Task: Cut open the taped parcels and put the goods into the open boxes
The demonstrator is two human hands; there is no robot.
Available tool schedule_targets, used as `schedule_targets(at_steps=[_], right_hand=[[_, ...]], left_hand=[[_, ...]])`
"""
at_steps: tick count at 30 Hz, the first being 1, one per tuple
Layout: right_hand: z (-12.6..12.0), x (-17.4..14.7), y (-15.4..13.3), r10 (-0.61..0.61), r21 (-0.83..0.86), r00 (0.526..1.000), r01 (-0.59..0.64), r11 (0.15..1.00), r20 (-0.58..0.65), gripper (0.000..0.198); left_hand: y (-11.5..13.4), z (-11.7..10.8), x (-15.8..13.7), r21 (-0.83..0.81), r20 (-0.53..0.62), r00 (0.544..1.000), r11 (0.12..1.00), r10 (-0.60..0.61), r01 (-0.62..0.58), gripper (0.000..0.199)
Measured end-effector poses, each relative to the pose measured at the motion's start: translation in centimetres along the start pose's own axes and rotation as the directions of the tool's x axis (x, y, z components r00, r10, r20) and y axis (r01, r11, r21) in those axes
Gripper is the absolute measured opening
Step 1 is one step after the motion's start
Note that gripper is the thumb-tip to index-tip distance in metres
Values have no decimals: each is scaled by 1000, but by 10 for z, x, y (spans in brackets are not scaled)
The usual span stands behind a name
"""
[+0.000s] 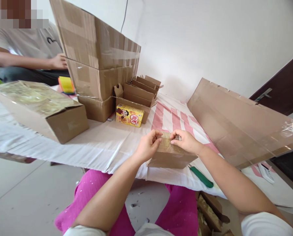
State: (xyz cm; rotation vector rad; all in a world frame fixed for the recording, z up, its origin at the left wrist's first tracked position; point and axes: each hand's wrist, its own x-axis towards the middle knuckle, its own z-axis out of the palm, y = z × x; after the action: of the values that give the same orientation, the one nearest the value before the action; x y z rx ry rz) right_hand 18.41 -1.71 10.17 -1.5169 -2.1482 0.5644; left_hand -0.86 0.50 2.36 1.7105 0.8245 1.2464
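Observation:
On the near edge of the table, right in front of me, is a small cardboard box (171, 160) with yellowish clear tape (166, 136) across its top. My left hand (147, 146) is at the box's left top edge, thumb and fingers pinched together; what lies between them is too small to name. Over the right part of the top, my right hand (185, 141) pinches a crumpled bit of the clear tape. A green-handled knife (202, 177) lies just right of the box, its blade end partly hidden.
A yellow printed carton (129, 115) stands before open cardboard boxes (139, 93). Tall stacked boxes (82, 39) rise at left, near a taped box (68, 124) and a tape roll (66, 85). A large carton (235, 121) stands at right. Another person's hand (60, 61) touches the stack.

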Motion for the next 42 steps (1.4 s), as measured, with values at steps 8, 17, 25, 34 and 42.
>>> schedule_targets(at_steps=[8,17,25,34,42], right_hand=[[1,-7,-1,7,71,991,2,997,-131,26],[-6,-21,2,-37,48,985,46,998,-171,20],[-11,-23,-10,-115,-146,989,100,984,-96,5],[-8,-24,-9,-432,-492,901,363,792,-31,8],[1,-23,11,-695,-608,719,539,583,-28,7]], left_hand=[[46,-4,13,429,192,978,889,80,-157,24],[69,8,59,362,391,889,928,-240,91,12],[74,12,67,252,486,775,914,-404,318,13],[79,20,64,243,461,749,879,-477,410,9],[82,24,58,222,455,691,823,-562,523,11]])
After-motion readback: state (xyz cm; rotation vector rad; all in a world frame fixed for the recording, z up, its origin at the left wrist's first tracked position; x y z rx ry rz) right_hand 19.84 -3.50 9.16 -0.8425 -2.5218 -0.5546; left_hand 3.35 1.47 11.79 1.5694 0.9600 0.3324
